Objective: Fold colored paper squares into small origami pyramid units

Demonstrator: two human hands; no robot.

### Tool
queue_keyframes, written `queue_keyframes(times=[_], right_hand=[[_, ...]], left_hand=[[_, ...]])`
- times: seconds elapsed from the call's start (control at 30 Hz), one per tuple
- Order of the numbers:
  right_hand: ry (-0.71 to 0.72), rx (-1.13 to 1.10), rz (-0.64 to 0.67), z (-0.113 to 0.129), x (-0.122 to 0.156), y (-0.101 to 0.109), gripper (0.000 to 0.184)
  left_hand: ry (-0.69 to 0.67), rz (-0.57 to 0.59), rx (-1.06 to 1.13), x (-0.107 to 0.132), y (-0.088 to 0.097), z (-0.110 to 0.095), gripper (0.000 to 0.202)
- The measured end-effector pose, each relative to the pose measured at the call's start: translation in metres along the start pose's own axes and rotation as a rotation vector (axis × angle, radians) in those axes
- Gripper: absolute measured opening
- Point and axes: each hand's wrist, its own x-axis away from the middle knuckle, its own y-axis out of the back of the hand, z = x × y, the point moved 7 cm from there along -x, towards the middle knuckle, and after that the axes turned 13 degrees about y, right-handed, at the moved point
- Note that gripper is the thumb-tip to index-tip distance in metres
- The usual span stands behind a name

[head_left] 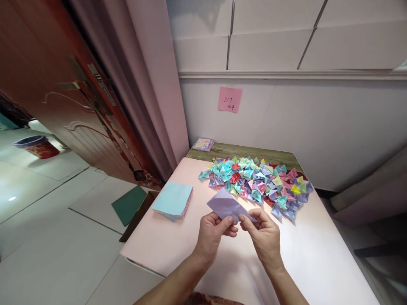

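Note:
A purple sheet of origami paper (227,204), partly folded, is held up over the near part of the table. My left hand (213,233) pinches its lower left edge, thumb in front and fingers behind. At the lower right edge my right hand (262,233) grips it the same way, the two thumbs close together. Just beyond the hands lies a large heap of small folded paper boats (251,178) in blue, green, purple, pink, red and yellow. To the left rests a stack of square paper (174,199) with light blue on top.
The pink-covered table (143,243) stands against a white wall, where a pink note (229,100) with handwriting is stuck. A small printed pack (203,144) sits at the far left corner. On the floor are a green-lined box (129,205) and a red bin (40,147) near the wooden door (63,63).

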Motion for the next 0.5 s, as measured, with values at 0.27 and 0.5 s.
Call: queue_keyframes(times=[0.27,0.5], right_hand=[[-0.187,-0.148,0.069,-0.010,0.007,-0.008,0.037],[-0.276,-0.238,0.479,0.003,0.016,-0.033,0.039]], left_hand=[[0.008,-0.004,0.026,-0.001,0.008,-0.002,0.030],[-0.101,0.013,-0.030,-0.003,0.007,-0.011,0.021]])
